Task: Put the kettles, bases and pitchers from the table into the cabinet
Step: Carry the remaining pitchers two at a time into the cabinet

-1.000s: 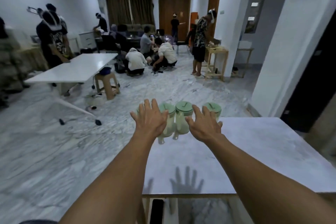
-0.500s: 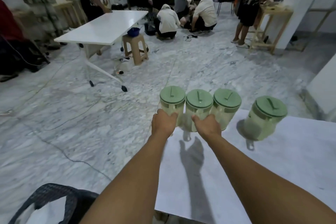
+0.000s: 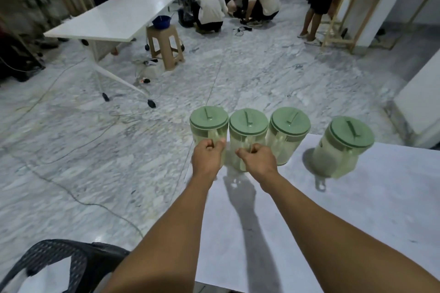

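Observation:
Several clear pitchers with green lids stand in a row at the far edge of the white table (image 3: 357,209). My left hand (image 3: 208,157) is closed around the handle of the leftmost pitcher (image 3: 209,123). My right hand (image 3: 258,159) grips the handle of the second pitcher (image 3: 247,126). A third pitcher (image 3: 287,133) touches the second one on its right. A fourth pitcher (image 3: 342,145) stands apart further right, handle toward me. No kettle, base or cabinet is in view.
A black mesh chair (image 3: 62,266) sits at the lower left beside the table. Cables run across the marble floor. Beyond are a white folding table (image 3: 114,19), a beige stool (image 3: 165,43) and several people crouching or standing.
Both hands went from spread open above the pitchers to closed around the handles of the two leftmost pitchers. The view tilted down and came closer.

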